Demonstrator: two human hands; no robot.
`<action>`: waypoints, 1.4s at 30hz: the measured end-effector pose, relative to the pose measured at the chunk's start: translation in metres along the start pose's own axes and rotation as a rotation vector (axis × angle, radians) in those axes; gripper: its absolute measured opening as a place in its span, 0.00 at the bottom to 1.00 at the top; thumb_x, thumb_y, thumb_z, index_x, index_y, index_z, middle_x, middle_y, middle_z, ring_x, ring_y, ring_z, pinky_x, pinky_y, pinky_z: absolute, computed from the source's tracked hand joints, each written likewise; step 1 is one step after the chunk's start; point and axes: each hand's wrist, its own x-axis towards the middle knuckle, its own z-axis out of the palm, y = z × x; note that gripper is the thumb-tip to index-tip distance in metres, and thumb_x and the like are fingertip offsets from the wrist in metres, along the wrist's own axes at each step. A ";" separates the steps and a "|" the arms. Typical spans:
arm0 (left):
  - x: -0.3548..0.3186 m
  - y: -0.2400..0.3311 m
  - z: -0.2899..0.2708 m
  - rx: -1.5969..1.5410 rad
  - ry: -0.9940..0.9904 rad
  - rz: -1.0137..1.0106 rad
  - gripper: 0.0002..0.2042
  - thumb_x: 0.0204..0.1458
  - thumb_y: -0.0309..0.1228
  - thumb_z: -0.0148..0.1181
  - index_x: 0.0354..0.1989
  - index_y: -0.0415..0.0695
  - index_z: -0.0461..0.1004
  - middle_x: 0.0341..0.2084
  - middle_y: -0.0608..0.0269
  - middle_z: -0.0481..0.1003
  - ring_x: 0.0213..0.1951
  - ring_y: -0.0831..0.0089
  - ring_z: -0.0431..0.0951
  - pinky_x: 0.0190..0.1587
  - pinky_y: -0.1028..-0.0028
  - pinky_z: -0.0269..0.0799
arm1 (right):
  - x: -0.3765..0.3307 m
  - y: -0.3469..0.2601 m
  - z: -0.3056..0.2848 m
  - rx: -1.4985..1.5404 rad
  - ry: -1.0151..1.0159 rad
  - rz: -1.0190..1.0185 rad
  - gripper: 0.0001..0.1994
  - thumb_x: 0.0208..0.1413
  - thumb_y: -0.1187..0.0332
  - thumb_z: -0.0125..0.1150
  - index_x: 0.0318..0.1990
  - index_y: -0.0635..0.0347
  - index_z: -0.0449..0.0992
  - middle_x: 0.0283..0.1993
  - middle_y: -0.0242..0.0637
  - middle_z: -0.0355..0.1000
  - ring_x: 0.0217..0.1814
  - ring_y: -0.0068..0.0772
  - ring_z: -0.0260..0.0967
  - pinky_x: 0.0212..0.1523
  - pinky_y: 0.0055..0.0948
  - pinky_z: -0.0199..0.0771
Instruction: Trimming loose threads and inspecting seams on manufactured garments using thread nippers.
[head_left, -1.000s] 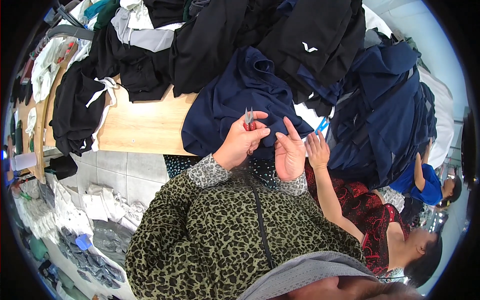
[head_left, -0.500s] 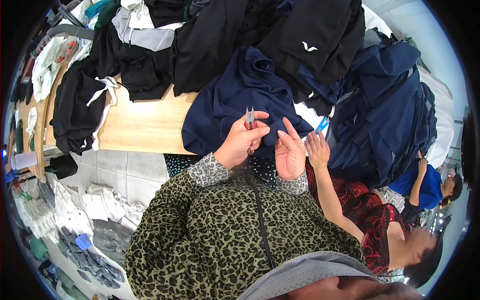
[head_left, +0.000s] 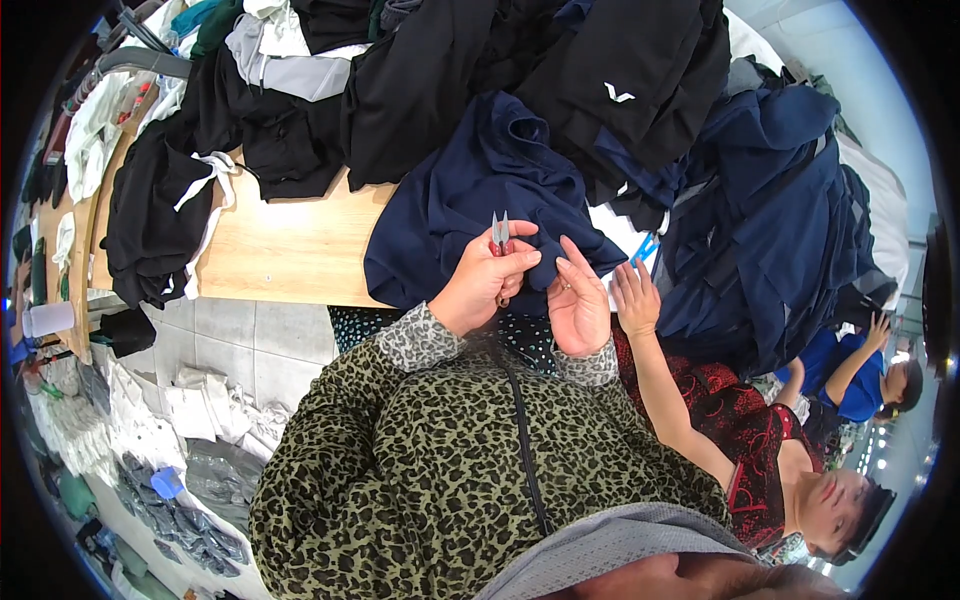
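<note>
While the left hand (head_left: 480, 285) hides much of the red-handled snips (head_left: 501, 234), two silver blades stick out, slightly parted and pointing away from the body. That hand grips them above the navy garment (head_left: 470, 180), which lies crumpled at the near edge of the worktop (head_left: 290, 250). The right hand (head_left: 580, 312) is loosely open, palm up; anything at its fingertips is too small to make out. Since the earlier frame, the co-worker in red (head_left: 690, 400) has turned their head.
</note>
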 end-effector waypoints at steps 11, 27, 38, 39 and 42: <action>0.000 0.000 0.001 0.093 -0.042 0.039 0.17 0.46 0.19 0.60 0.46 0.39 0.66 0.25 0.69 0.70 0.15 0.88 0.61 0.15 0.85 0.53 | 0.001 0.001 -0.003 -0.143 -0.093 -0.177 0.28 0.49 0.83 0.56 0.59 0.69 0.59 0.46 0.36 0.68 0.44 0.19 0.65 0.46 0.17 0.64; -0.003 0.043 0.003 0.531 -0.279 -0.095 0.10 0.43 0.18 0.63 0.36 0.37 0.74 0.27 0.71 0.70 0.23 0.89 0.65 0.21 0.87 0.55 | -0.005 -0.106 0.048 -1.638 -0.971 -0.528 0.16 0.41 0.83 0.54 0.40 0.61 0.73 0.35 0.39 0.71 0.40 0.41 0.69 0.41 0.32 0.69; -0.020 0.012 -0.003 1.254 -0.557 0.886 0.14 0.35 0.16 0.61 0.33 0.41 0.74 0.26 0.62 0.71 0.24 0.68 0.74 0.24 0.74 0.69 | 0.028 -0.039 -0.022 -1.240 -0.144 -1.645 0.12 0.26 0.87 0.58 0.24 0.64 0.71 0.31 0.41 0.71 0.32 0.43 0.70 0.32 0.34 0.73; -0.021 0.010 -0.005 1.297 -0.545 0.921 0.14 0.33 0.16 0.61 0.32 0.42 0.74 0.27 0.63 0.71 0.24 0.68 0.74 0.24 0.74 0.70 | 0.028 -0.037 -0.023 -1.240 -0.140 -1.643 0.12 0.26 0.87 0.58 0.24 0.64 0.71 0.31 0.41 0.71 0.32 0.43 0.70 0.32 0.34 0.73; -0.019 0.006 -0.009 1.364 -0.538 0.981 0.15 0.31 0.17 0.62 0.32 0.42 0.73 0.27 0.64 0.70 0.25 0.68 0.75 0.24 0.74 0.70 | 0.030 -0.030 -0.029 -1.114 -0.094 -1.708 0.14 0.25 0.88 0.57 0.24 0.63 0.69 0.31 0.43 0.71 0.32 0.44 0.70 0.33 0.36 0.73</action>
